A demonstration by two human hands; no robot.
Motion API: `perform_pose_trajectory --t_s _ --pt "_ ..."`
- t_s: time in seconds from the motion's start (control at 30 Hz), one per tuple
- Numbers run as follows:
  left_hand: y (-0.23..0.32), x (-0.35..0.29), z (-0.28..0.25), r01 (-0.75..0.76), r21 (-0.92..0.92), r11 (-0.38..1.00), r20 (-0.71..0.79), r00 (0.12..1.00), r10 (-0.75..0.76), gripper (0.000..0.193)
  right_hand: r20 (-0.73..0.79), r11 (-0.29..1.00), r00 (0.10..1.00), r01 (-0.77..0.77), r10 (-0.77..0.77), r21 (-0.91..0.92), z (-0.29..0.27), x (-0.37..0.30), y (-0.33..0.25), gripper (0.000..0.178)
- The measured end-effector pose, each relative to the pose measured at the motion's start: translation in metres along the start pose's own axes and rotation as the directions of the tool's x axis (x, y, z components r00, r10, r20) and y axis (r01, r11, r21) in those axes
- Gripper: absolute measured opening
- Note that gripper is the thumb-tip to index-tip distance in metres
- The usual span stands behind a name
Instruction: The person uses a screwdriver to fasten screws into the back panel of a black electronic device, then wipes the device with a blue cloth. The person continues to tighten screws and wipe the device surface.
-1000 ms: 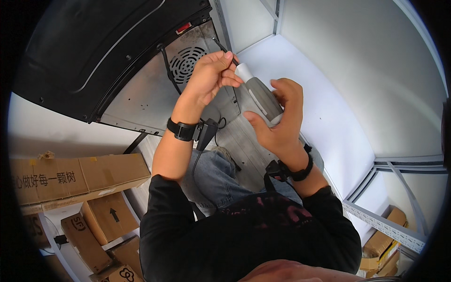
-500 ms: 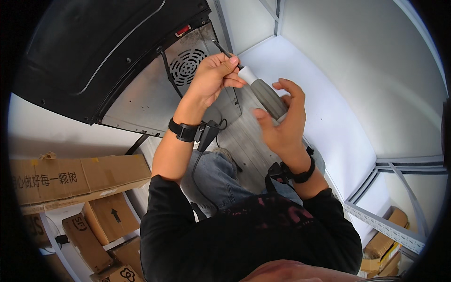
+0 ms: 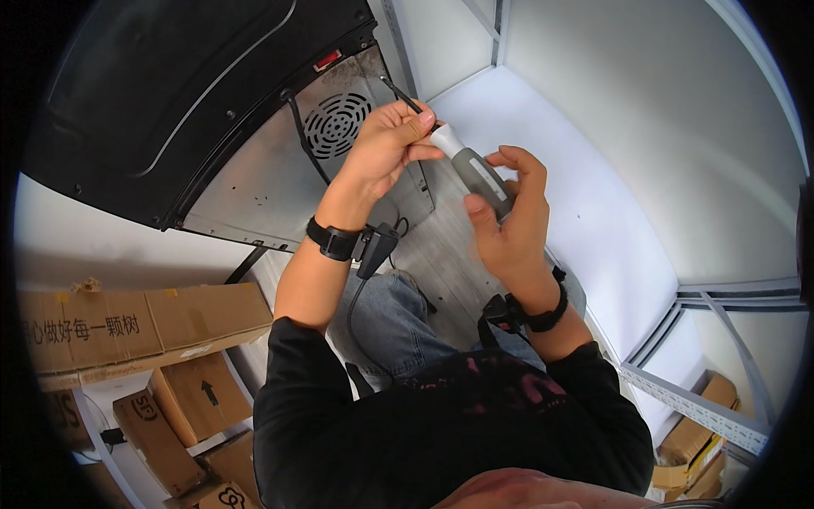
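A screwdriver (image 3: 481,180) with a grey handle, white collar and dark shaft is held at a slant, its tip up against the upper right corner of a metal panel (image 3: 246,191). My left hand (image 3: 386,146) pinches the shaft just above the collar. Around the handle's lower end curls my right hand (image 3: 519,225), thumb on one side and index finger on the other; its remaining fingers are partly hidden behind the handle. The panel has a round slotted vent (image 3: 337,125) and belongs to a large black-edged appliance (image 3: 161,93). Whether a screw sits at the tip is too small to tell.
From the appliance's edge a black cord (image 3: 303,140) runs down behind my left wrist. Cardboard boxes (image 3: 203,394) are stacked at the lower left, others (image 3: 699,433) at the lower right. White panels in a metal frame (image 3: 695,399) stand on the right.
The screwdriver handle has turned, bringing a pale strip into sight. My right thumb and index finger have come closer in around it. My left hand stays on the shaft.
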State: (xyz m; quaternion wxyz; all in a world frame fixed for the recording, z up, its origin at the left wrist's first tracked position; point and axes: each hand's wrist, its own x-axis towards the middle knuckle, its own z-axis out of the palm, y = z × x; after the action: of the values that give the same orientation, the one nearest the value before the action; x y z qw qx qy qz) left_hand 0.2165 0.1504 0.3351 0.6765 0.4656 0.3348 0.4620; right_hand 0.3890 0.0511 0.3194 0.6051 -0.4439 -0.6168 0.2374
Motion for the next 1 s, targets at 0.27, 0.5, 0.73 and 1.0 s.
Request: perform_pose_trajectory --t_s 0.27,0.5,0.73,1.0 --pt "0.006 -0.002 -0.003 0.047 -0.033 0.998 0.029 0.999 -0.046 0.02 -0.006 0.866 0.904 0.408 -0.428 -0.288 0.001 0.01 0.017 0.053" --pt "0.001 0.002 -0.002 -0.01 -0.085 0.996 0.061 0.998 0.016 0.022 -0.009 0.976 0.99 -0.14 0.143 0.169 -0.005 0.001 0.0 0.044" --pt "0.006 0.0 -0.011 0.084 -0.016 0.996 0.057 0.995 -0.083 0.015 -0.051 0.896 0.911 0.392 -0.41 -0.207 0.005 0.007 0.019 0.033" --pt "0.001 -0.001 -0.006 0.002 -0.092 0.996 0.02 1.0 0.0 0.02 0.099 0.994 0.989 -0.112 0.111 0.005 -0.001 0.0 0.008 0.038"
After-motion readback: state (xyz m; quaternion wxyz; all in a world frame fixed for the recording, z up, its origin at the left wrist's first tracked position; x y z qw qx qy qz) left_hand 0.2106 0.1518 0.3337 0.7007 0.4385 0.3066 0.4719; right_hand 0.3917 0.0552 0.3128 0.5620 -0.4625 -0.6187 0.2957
